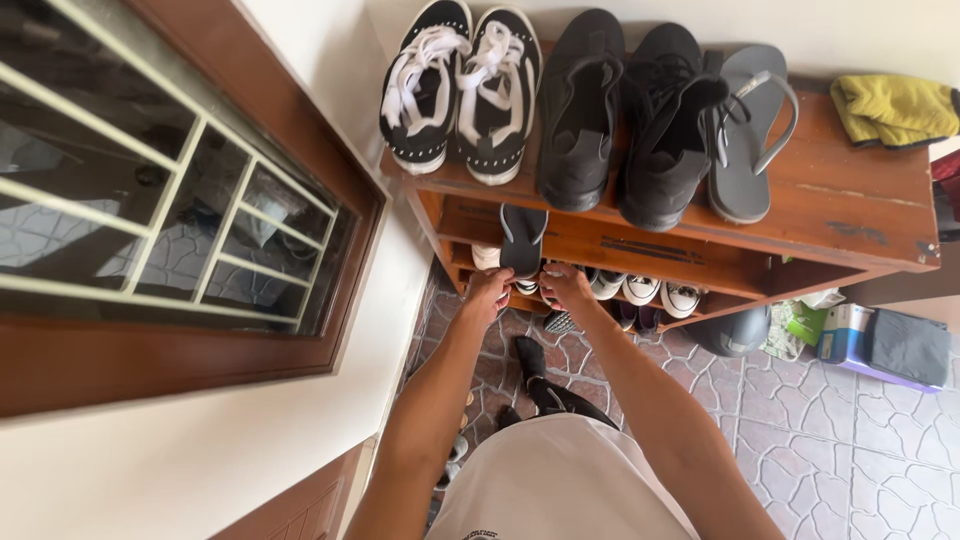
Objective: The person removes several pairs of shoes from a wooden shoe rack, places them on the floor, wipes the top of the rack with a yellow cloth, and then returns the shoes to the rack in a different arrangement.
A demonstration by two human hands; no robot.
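Observation:
A wooden shoe rack (840, 215) stands against the wall. On its top shelf sit a pair of black sneakers with white laces (462, 90), a pair of black shoes (620, 120) and a grey flip-flop (748, 130). A dark flip-flop (523, 238) sticks out of the middle shelf. Just below it, my left hand (487, 292) and my right hand (566, 286) reach into the lower shelf side by side, fingers curled on a shoe there. What exactly they grip is mostly hidden. Several white-toed sneakers (640, 290) line that lower shelf.
A yellow cloth (893, 108) lies on the rack's right end. A dark helmet (733, 332), a blue box (845, 333) and a dark bag (908, 346) sit on the patterned tile floor (830, 440) to the right. A wood-framed barred window (170, 220) fills the left wall.

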